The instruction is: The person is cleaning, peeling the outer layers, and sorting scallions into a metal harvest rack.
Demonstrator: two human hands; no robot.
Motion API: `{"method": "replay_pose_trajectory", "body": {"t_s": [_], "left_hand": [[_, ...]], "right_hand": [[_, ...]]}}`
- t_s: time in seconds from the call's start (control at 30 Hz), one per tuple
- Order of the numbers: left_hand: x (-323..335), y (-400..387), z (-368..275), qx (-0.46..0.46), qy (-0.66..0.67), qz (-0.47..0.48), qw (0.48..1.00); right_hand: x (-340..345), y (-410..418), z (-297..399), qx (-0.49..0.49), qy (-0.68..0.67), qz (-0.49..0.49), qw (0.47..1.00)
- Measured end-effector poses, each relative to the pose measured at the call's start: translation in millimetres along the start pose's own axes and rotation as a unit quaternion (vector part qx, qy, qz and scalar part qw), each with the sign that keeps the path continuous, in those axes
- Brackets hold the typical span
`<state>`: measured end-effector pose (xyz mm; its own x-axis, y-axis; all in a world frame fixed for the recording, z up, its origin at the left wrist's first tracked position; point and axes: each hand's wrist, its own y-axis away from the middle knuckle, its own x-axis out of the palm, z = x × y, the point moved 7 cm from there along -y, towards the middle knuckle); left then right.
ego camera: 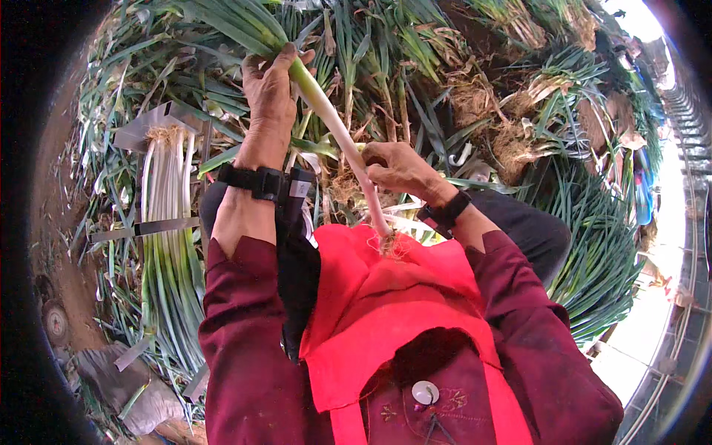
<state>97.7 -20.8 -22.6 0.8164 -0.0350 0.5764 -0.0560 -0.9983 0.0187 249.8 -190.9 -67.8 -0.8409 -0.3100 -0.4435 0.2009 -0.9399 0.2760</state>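
A single leek-like green onion (334,119) runs slantwise before me, its green leaves at the top and its rootlets down against my red apron (384,311). My left hand (272,92) is wrapped around it where the green turns pale. Lower down, the curled thumb and fingers of my right hand (397,167) close at the edge of the white shaft. Whether they pinch a loose outer layer is too small to make out. Black straps circle both wrists.
At left, a bundle of trimmed onions (167,178) lies in a metal frame (158,125), with a metal strip (167,225) across it. Untrimmed onions with soil-caked roots (512,147) are heaped ahead and right. Another leafy pile (595,267) lies beside my right knee. Grey cloth (122,384) is at lower left.
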Motion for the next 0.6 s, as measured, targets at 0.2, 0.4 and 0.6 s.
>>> {"method": "replay_pose_trajectory", "body": {"t_s": [0.2,0.4,0.6], "left_hand": [[5.7,4.0,2.2,-0.005,-0.020,0.002,1.000],[9.9,5.8,4.8,-0.011,-0.011,0.002,1.000],[4.7,1.1,7.0,-0.018,0.002,0.014,1.000]], "right_hand": [[9.7,-8.3,-2.3,-0.009,-0.006,0.005,1.000],[21.6,-12.1,-8.8,0.001,-0.063,-0.005,0.998],[25.6,-9.9,-12.7,0.034,-0.076,-0.014,0.996]]}}
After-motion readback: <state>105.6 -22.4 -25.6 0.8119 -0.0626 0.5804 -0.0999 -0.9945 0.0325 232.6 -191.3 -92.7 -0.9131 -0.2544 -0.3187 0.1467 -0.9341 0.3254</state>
